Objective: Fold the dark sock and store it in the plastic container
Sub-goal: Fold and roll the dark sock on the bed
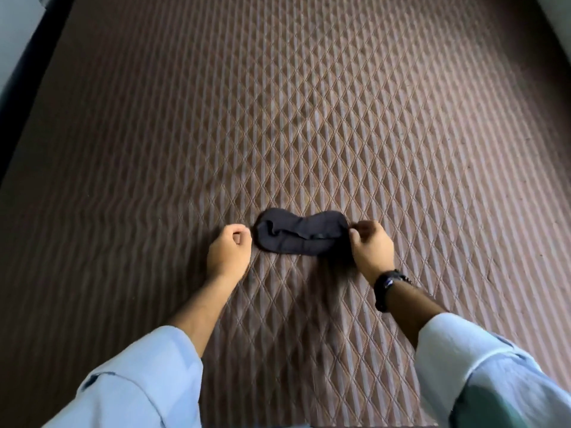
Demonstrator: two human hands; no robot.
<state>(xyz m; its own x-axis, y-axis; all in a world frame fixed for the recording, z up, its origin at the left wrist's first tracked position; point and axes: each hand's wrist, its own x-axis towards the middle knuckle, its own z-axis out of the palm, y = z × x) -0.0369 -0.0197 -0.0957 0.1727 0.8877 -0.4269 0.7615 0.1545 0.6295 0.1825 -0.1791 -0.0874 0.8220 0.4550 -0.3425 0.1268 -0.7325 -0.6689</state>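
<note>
The dark sock point(298, 234) lies flat and crosswise on the quilted brown mattress point(309, 134), a fold of fabric running along its middle. My left hand point(230, 251) rests just left of the sock's left end with its fingers curled closed, a small gap between them and the fabric. My right hand point(370, 248), a black watch on its wrist, is at the sock's right end, with thumb and fingertips pinched on that edge. No plastic container is in view.
The mattress stretches far ahead and to both sides. A dark edge and a pale wall or floor point(18, 41) run along the upper left. My light blue sleeves fill the bottom corners.
</note>
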